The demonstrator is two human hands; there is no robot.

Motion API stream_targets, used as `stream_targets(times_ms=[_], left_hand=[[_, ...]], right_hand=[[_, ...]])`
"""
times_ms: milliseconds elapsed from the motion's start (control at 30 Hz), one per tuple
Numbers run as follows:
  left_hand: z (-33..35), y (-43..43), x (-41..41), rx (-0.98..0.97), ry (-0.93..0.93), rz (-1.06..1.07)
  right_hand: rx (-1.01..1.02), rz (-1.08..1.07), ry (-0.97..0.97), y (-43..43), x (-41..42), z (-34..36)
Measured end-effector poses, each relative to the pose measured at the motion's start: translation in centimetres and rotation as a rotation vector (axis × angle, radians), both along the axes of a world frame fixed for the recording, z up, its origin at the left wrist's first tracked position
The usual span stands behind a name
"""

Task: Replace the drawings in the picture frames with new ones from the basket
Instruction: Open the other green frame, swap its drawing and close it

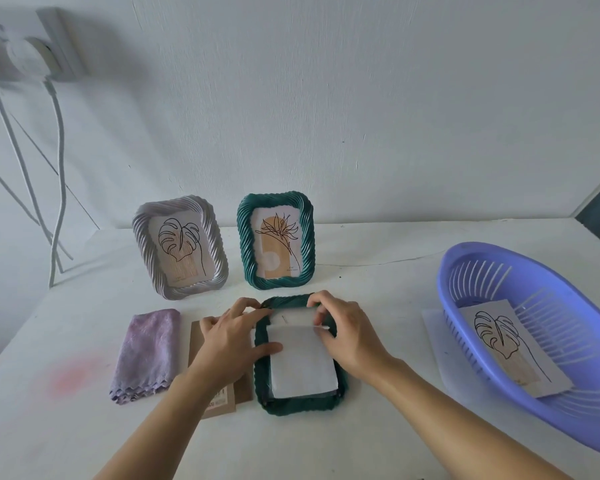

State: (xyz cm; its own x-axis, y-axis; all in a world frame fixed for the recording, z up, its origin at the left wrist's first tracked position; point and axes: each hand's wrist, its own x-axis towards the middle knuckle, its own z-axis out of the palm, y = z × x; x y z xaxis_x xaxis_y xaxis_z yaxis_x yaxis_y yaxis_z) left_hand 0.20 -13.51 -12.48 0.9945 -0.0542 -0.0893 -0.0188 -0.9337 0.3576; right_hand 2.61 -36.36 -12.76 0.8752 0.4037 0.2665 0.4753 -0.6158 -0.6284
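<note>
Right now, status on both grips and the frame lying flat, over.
Busy: left grip holds dark green ribbed frame, face down; right grip pinches white paper sheet on its back. Leaf drawing lies in lilac slotted basket. Nothing obstructing.

wall (326, 98): white, plain | table (326, 445): white | socket (32, 53), cables (62, 168): upper left
</note>
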Motion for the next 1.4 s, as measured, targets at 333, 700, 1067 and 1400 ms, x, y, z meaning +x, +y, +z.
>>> stream_targets(times_ms=[333, 700, 1067, 1400], left_hand=[[0.6, -0.1, -1.3, 0.104, -0.045, -0.032], [4.2, -4.4, -2.0, -0.538, -0.106, 0.105], [4.8, -9.4, -1.2, -0.897, -0.029, 0.129], [3.1, -14.6, 0.0, -0.824, 0.002, 0.088]], right_hand=[[0.310, -0.167, 0.213, 0.0, -0.6, 0.4], [0.551, -0.295, 0.330, -2.8, -1.6, 3.1], [-0.265, -0.423, -0.095, -12.6, -2.2, 6.8], [-0.235, -0.291, 0.259, -17.5, -4.5, 6.5]])
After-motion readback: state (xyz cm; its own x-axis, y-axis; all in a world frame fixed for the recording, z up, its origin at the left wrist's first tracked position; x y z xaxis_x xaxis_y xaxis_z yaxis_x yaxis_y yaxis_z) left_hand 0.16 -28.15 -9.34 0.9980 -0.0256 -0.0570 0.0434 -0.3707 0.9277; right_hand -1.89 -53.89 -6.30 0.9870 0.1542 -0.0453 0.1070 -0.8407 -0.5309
